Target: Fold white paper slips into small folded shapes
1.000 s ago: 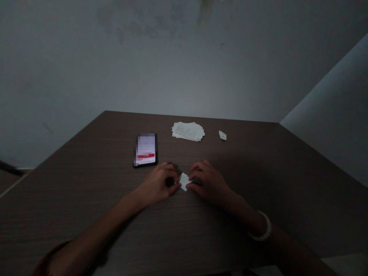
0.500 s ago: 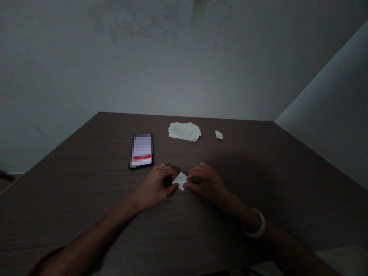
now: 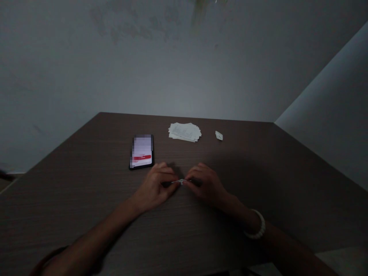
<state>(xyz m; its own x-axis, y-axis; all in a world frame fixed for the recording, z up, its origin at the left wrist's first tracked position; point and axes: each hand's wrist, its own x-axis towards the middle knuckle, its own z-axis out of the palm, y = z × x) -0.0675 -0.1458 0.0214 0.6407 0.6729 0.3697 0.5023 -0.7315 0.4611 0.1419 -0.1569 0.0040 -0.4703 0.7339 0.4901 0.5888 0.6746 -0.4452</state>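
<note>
A small piece of printed paper (image 3: 181, 181) is pinched between both hands, low over the near middle of the table. It shows almost edge-on, as a thin pale strip with a small fold below. My left hand (image 3: 158, 186) grips its left side between thumb and fingers. On the right side, my right hand (image 3: 205, 182) pinches it the same way, its wrist wearing a pale beaded bracelet (image 3: 260, 226). The fingertips hide much of the paper.
A phone (image 3: 142, 151) with a lit screen lies left of the hands on the dark wooden table (image 3: 86, 165). Farther back is a spread pile of printed papers (image 3: 184, 132). To its right sits a small folded paper (image 3: 219, 135). A wall (image 3: 184, 76) stands behind the table.
The paper between my hands has turned from showing its printed face to nearly edge-on. Both hands stay in almost the same place, still pinching it.
</note>
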